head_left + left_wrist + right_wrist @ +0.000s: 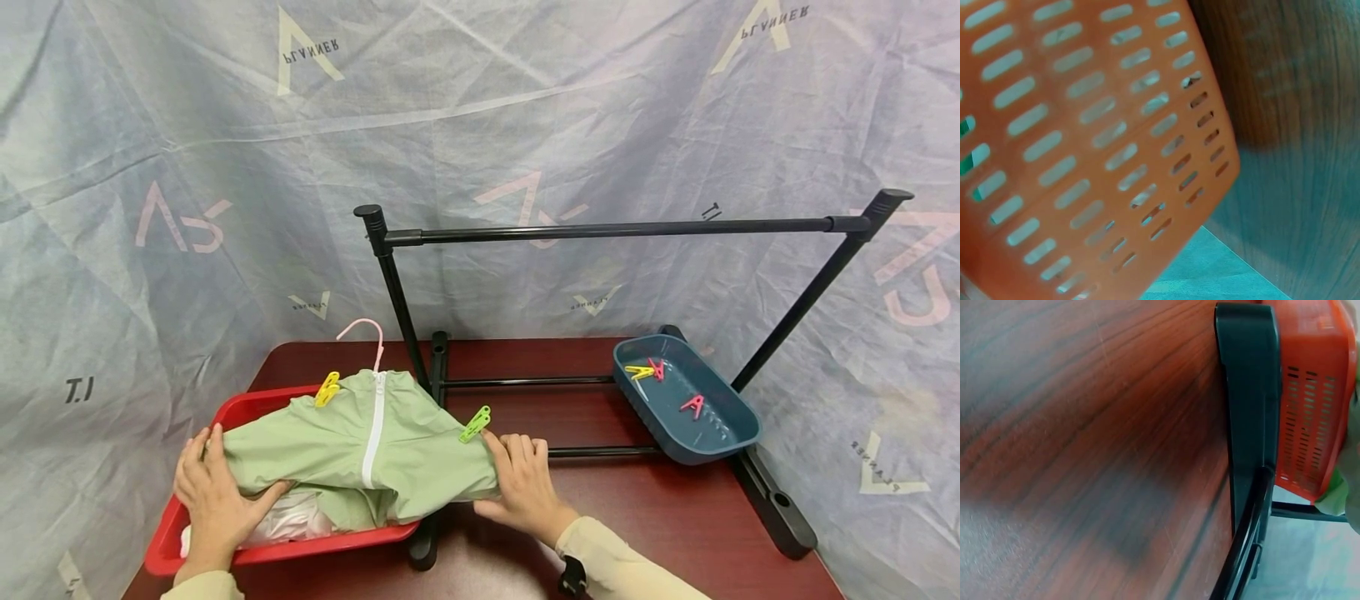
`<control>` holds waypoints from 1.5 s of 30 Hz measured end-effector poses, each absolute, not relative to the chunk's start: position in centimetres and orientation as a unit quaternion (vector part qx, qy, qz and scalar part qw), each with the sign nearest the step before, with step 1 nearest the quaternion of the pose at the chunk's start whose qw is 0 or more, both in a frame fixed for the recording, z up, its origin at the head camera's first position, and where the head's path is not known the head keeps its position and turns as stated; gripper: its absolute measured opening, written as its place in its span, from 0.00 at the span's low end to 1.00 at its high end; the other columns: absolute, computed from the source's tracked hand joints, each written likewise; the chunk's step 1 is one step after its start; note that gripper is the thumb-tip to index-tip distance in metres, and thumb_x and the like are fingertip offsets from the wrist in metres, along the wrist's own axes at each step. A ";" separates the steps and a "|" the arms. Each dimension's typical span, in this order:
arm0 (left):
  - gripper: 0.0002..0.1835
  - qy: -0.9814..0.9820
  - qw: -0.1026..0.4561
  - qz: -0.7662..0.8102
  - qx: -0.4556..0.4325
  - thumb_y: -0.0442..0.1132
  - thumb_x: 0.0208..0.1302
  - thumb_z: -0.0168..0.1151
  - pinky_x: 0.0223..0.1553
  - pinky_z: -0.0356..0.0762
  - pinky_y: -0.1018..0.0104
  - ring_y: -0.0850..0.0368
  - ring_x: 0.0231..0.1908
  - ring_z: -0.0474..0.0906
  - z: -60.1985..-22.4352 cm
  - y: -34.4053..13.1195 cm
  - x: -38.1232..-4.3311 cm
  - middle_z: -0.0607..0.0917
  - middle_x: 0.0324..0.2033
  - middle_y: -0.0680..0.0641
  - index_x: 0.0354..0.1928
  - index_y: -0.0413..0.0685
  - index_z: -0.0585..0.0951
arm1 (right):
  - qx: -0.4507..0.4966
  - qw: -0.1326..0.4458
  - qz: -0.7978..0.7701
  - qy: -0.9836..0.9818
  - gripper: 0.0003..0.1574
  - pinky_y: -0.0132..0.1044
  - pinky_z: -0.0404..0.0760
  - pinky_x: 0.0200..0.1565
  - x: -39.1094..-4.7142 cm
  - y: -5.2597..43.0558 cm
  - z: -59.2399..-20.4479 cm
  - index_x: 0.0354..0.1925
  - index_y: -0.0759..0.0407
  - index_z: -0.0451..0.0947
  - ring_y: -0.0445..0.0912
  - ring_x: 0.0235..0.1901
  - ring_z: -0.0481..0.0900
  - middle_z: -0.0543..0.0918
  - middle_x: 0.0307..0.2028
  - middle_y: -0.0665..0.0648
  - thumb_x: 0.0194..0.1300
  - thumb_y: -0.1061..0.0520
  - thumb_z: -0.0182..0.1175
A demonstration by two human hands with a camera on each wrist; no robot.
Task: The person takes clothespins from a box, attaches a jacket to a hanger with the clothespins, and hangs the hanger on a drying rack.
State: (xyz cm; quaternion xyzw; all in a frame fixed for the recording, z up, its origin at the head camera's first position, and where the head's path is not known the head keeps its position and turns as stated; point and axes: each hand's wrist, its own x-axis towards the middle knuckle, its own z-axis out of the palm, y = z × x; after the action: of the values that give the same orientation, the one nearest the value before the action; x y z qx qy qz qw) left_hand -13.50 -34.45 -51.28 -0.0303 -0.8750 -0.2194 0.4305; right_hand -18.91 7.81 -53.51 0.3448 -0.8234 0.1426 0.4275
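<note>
Beyond your fingertips, a black tubular rack (600, 231) stands on a reddish-brown wood-grain table (600, 517), its nearer upright rising behind the space between your hands; cloth raised carelessly there could catch on that post. Under your left fingers sits a red slotted plastic basket (315, 547), whose rim could snag loose folds dragged sideways. Between your hands, lying over that basket and past its right edge, is the pale green zip-front cloth garment (300, 442). Your left hand (213, 500) holds one end between thumb and fingers, your right hand (525, 479) grips the other; an uneven pull could tilt it. Well right of your right fingers, a blue rectangular plastic tub (727, 433) holds small coloured clips (693, 407). Beside your left thumb, crumpled white cloth (292, 521) could drag along. Forward of your fingers, the curved pink hanger hook (379, 357) stands near the upright, which may obstruct it. Finally, a yellow plastic clip (327, 389) lies beyond your left fingers, and a lime-green plastic clip (475, 423), just beside your right index fingertip, could be knocked loose.
</note>
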 end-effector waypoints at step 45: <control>0.70 -0.867 0.431 -0.248 0.018 0.85 0.45 0.52 0.49 0.46 0.30 0.24 0.58 0.51 -51.5 -34.7 -13.0 0.57 0.59 0.24 0.74 0.35 0.51 | 0.295 0.429 0.193 -0.832 0.60 0.47 0.57 0.34 -16.8 8.1 -54.1 0.57 0.65 0.73 0.51 0.32 0.67 0.72 0.35 0.56 0.26 0.33 0.66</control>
State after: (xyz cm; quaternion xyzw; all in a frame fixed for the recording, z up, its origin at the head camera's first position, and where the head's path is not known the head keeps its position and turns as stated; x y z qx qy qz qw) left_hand -12.98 -34.72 -51.51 0.0181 -0.8675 -0.2483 0.4306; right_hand -16.81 8.09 -54.12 0.2952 -0.8315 0.1931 0.4291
